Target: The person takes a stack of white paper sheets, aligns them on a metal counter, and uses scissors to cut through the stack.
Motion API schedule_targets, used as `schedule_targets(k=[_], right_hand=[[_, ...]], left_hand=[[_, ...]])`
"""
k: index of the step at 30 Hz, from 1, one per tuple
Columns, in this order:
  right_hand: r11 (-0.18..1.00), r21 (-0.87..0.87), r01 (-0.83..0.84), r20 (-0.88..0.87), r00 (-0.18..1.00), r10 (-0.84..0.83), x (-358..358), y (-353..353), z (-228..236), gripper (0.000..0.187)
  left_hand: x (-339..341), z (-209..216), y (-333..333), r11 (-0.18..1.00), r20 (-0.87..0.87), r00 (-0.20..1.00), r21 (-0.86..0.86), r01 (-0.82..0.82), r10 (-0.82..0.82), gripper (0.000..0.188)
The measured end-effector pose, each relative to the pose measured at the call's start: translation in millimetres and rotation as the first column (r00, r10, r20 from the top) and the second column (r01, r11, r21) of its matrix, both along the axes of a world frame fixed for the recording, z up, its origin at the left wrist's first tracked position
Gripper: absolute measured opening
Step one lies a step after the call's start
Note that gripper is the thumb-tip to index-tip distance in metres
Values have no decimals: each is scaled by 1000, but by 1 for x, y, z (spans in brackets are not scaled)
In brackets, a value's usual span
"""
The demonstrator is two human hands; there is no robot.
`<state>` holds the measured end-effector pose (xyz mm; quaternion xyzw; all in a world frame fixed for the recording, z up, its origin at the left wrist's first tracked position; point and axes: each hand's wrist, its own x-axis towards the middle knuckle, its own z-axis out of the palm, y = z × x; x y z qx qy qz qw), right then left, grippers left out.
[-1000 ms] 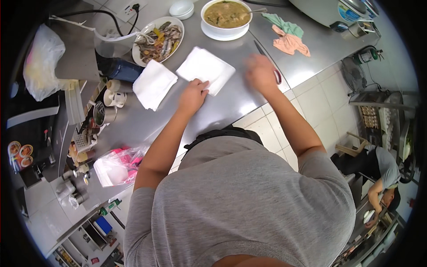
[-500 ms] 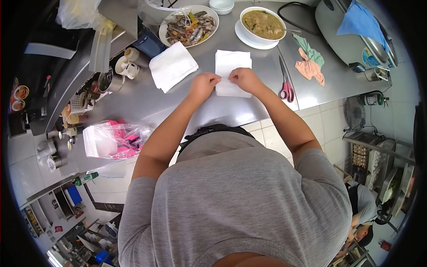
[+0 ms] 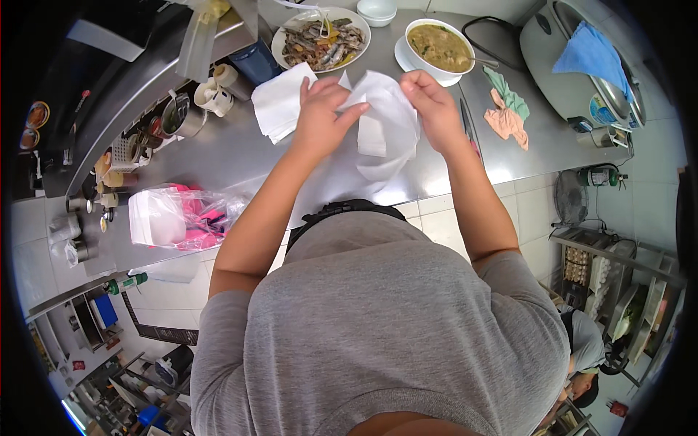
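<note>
A thin white paper napkin (image 3: pixel 392 94) is raised and partly unfolded over the steel counter, curving between my two hands. My left hand (image 3: pixel 322 116) has its edge between thumb and fingers, the other fingers somewhat spread. On the opposite side, my right hand (image 3: pixel 435 109) pinches the napkin between thumb and fingertips. Beneath it lies a folded white napkin pile (image 3: pixel 371 136), partly covered by the raised sheet. Another white napkin stack (image 3: pixel 280 105) rests left, behind my left hand. The scissors (image 3: pixel 467 120) are mostly hidden by my right forearm.
At the back are a plate of cooked food (image 3: pixel 342 62), a bowl of soup (image 3: pixel 439 47) and small stacked bowls (image 3: pixel 376 11). Coloured cloths (image 3: pixel 509 116) lie right, near a large cooker (image 3: pixel 563 69). A plastic bag (image 3: pixel 185 218) sits left. A person (image 3: pixel 585 349) is behind, right.
The napkin has come up off the pile and opened out between my hands. Both hands have lifted and moved apart, the left one away to the left.
</note>
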<state>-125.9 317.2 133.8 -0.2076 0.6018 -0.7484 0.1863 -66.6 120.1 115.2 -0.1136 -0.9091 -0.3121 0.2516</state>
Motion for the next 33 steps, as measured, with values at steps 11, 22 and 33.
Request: schedule_targets(k=[11, 22, 33], right_hand=[[725, 687, 42, -183, 976, 116, 8, -28, -103, 47], [623, 759, 187, -492, 792, 362, -12, 14, -117, 30], [673, 679, 293, -620, 720, 311, -12, 14, -131, 7]], left_hand=[[98, -70, -73, 789, 597, 745, 287, -544, 297, 45], [109, -109, -67, 794, 155, 783, -219, -567, 602, 44], [83, -135, -21, 911, 472, 862, -411, 28, 186, 63]])
